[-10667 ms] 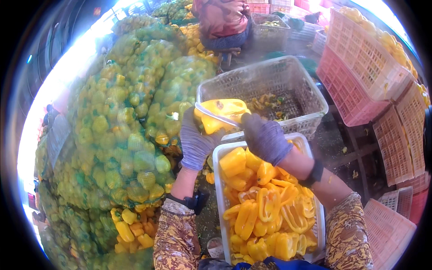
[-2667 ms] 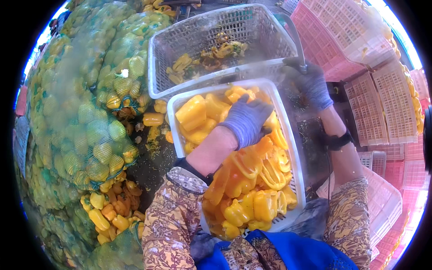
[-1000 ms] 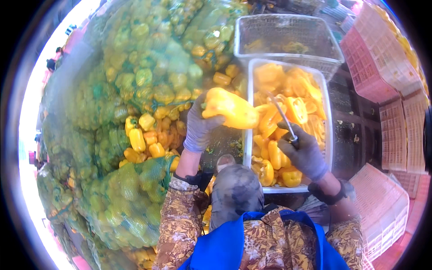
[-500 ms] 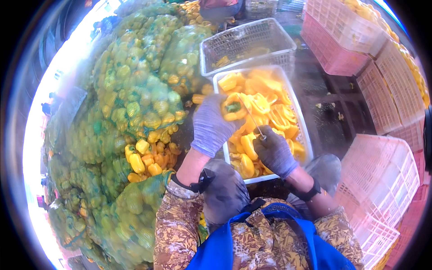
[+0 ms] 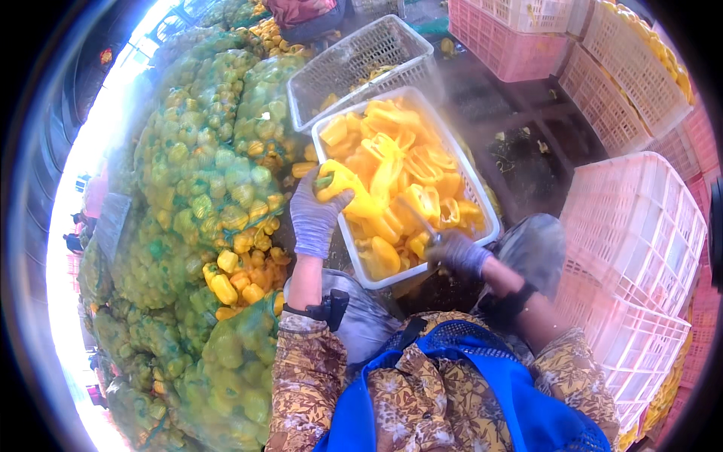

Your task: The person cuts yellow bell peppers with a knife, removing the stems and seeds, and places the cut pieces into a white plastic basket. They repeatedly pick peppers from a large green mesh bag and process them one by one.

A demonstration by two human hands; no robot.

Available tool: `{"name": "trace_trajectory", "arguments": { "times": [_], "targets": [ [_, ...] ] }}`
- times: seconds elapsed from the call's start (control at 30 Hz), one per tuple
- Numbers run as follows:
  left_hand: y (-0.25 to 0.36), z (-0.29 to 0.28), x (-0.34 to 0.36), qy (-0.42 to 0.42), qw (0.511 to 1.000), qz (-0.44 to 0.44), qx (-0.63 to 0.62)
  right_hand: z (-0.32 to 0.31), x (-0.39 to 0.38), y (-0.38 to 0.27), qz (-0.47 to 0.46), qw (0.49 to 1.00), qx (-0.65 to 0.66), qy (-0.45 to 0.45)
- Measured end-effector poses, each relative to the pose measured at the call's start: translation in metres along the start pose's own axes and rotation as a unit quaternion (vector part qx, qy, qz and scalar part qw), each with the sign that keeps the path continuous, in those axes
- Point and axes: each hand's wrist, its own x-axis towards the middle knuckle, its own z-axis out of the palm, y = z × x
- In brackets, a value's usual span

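My left hand, in a purple-grey glove, grips a whole yellow pepper with a green stem, over the left side of a white plastic crate heaped with cut yellow pepper pieces. My right hand, gloved too, is closed round a knife at the crate's lower right; its thin blade points up-left over the peppers and is blurred. Just beyond stands a second pale crate with some yellow scraps inside.
Green mesh sacks of peppers pile along my left, with loose yellow peppers among them. Pink and white crates are stacked on my right. Another person sits at the back. Scraps lie on the dark floor.
Half a second ago the pepper's stem end faced me; now it lies on its side, stem to the left. My left hand has shifted left, my right hand slightly right and down.
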Motion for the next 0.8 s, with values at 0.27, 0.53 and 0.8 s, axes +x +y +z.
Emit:
{"name": "trace_trajectory", "arguments": {
  "times": [0.27,0.53,0.8],
  "targets": [
    [0.036,0.007,-0.011,-0.298,0.947,0.024,-0.117,-0.04,-0.016,-0.108,-0.384,0.855,-0.21,0.278],
    [0.051,0.017,-0.037,-0.357,0.866,-0.115,-0.332,-0.047,-0.006,-0.113,-0.371,0.841,-0.36,0.16],
    [0.023,0.023,-0.025,-0.274,0.91,-0.072,-0.303,-0.045,0.033,-0.121,-0.358,0.847,-0.376,0.111]
  ]
}}
